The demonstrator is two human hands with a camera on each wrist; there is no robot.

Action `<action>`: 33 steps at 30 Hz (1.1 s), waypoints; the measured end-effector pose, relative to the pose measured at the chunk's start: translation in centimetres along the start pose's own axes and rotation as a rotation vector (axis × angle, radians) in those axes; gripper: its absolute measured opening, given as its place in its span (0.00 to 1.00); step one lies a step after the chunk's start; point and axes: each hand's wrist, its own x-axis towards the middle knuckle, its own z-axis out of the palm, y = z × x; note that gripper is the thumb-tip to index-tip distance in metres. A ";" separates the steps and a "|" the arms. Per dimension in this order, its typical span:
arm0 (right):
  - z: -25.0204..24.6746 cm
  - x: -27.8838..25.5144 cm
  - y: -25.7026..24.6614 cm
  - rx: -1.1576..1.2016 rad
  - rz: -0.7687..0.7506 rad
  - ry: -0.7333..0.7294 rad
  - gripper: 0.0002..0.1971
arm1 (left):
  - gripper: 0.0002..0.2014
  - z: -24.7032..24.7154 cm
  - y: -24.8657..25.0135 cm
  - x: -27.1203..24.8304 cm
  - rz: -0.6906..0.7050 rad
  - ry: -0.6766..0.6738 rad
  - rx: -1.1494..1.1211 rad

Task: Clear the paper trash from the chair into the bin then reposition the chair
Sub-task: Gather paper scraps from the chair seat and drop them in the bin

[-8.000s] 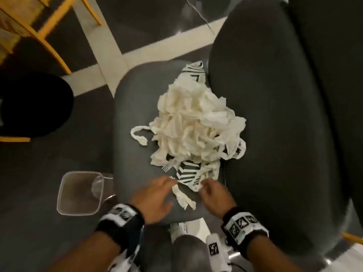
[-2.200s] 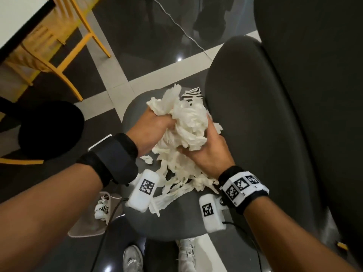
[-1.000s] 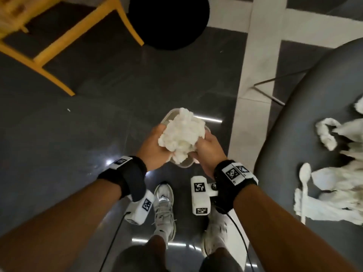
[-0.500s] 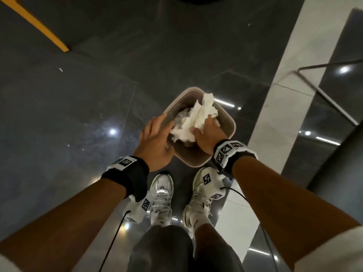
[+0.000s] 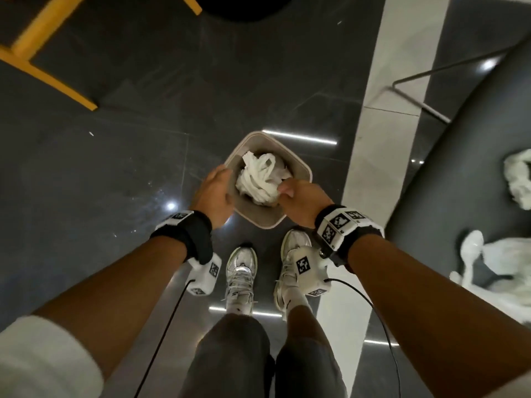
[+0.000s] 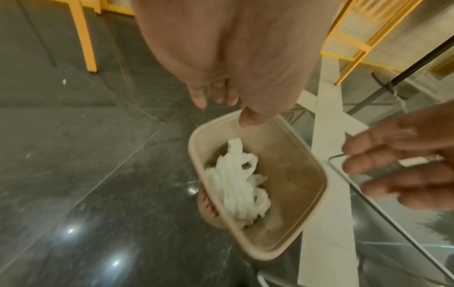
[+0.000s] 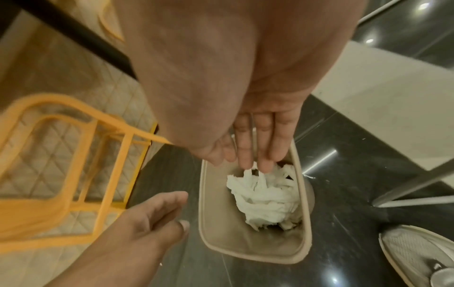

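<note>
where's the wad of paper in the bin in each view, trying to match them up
Head: the paper wad lies in the bin at centre, between the left hand and right hand.
Left wrist: the wad is just below centre, against the bin's left wall.
Right wrist: the wad is right of centre, below the fingertips.
Shared landmark: the bin's beige rounded rim.

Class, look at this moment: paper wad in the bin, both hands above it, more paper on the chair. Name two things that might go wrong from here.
1. The paper wad sits high in the small bin; a second load may spill onto the floor.
2. The left hand and right hand hang close to the rim, so pulling away carelessly might tip the bin.
3. Loose scraps near the chair edge may fall when gathered.
</note>
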 end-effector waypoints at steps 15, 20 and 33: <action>-9.1 -32.1 15.6 0.510 0.223 0.802 0.09 | 0.40 3.7 33.5 -12.7 0.784 -0.244 0.203; -11.0 -36.8 23.5 0.374 0.231 0.926 0.10 | 0.51 12.1 41.1 -15.6 0.854 -0.151 0.251; -17.5 -38.2 30.2 0.064 0.109 0.983 0.29 | 0.13 16.2 49.9 -14.8 0.568 -0.091 -0.195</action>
